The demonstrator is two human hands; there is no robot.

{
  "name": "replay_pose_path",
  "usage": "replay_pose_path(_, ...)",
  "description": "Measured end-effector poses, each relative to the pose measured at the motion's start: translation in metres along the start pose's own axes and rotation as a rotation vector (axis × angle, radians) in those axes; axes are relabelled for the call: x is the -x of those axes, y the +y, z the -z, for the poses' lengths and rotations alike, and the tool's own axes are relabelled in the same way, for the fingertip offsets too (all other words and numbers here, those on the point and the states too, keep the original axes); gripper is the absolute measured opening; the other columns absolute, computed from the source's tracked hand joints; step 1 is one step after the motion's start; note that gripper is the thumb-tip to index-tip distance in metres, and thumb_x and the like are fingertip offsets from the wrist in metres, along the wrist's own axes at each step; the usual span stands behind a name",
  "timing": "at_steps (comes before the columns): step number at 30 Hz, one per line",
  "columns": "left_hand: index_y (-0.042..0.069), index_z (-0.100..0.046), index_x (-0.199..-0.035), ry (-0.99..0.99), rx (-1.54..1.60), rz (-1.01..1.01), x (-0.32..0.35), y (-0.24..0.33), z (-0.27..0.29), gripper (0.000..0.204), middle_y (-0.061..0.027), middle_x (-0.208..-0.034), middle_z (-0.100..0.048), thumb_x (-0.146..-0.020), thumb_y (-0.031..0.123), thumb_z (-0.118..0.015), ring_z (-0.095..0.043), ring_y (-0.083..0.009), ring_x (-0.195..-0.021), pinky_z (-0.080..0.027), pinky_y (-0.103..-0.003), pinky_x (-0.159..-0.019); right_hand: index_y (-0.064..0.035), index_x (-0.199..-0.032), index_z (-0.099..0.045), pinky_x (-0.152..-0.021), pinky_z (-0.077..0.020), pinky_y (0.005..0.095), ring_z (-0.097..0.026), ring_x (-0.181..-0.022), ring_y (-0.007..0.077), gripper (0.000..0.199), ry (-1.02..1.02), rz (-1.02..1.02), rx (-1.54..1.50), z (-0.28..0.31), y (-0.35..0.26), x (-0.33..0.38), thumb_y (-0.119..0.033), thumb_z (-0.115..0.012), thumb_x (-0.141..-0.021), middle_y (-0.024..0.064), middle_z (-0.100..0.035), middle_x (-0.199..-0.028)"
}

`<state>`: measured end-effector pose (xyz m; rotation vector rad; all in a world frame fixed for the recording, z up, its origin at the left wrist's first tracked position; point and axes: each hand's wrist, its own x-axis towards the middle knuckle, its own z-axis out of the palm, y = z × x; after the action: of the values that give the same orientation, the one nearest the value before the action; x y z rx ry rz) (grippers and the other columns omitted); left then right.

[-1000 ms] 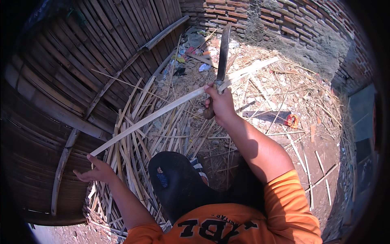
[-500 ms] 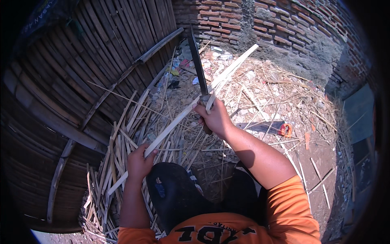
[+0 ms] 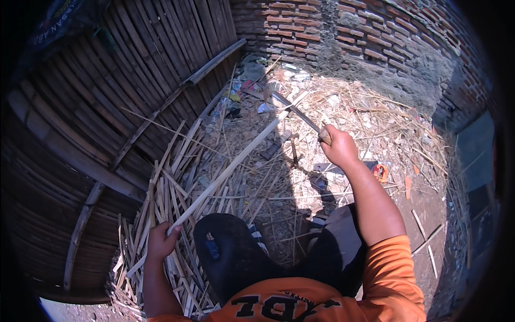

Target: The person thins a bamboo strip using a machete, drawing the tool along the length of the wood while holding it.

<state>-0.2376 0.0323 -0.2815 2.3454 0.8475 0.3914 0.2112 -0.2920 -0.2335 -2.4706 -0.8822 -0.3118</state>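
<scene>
My left hand [image 3: 161,242] is closed round the near end of a long pale bamboo strip [image 3: 232,166], which slants up and away to the right. In my right hand [image 3: 340,147] is the wooden handle of a machete [image 3: 303,117]. Its dark blade points to the far left and overlaps the strip's far end in the view; whether they touch I cannot tell. Below the blade on the ground are a short dark cylindrical piece [image 3: 277,145] and a small T-shaped thing [image 3: 294,149] whose kind is unclear.
A hand saw with an orange-red handle [image 3: 380,172] lies right of my knees. Cut bamboo strips [image 3: 166,193] pile up along the slatted bamboo wall [image 3: 161,59] at left. A brick wall [image 3: 370,40] closes the far side. Shavings and litter [image 3: 354,118] cover the ground.
My right hand has moved right with the machete, its blade swinging from upright to slanting left. My left hand has moved down and left with the strip. The forked split at the strip's far end no longer shows.
</scene>
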Motion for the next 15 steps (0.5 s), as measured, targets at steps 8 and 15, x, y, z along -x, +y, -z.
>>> replay_pose_path(8, -0.002, -0.067, -0.083, -0.018, -0.058, 0.04, 0.016, -0.017, 0.012, 0.042, -0.012, -0.057, -0.056, -0.093, 0.039, -0.07, -0.051, -0.0169, -0.053, -0.041, -0.037, -0.054, -0.0102, -0.104, -0.062, -0.078, -0.0536, 0.0513, -0.068, -0.088, 0.0427, 0.026, -0.007, -0.154, 0.016, 0.012, 0.021, 0.002, -0.018, -0.072, -0.081, 0.0214, -0.071, -0.09)
replay_pose_path(15, -0.002, -0.067, -0.083, 0.039, -0.067, 0.015, 0.028, -0.01, 0.019, 0.038, -0.0132, -0.057, -0.056, -0.093, 0.035, -0.07, -0.052, -0.0204, -0.053, -0.042, -0.037, -0.054, -0.0069, -0.108, -0.066, -0.081, -0.0538, 0.047, -0.069, -0.09, 0.0411, 0.032, 0.015, -0.24, -0.132, 0.014, 0.038, 0.011, -0.025, -0.076, -0.083, 0.0225, -0.072, -0.092)
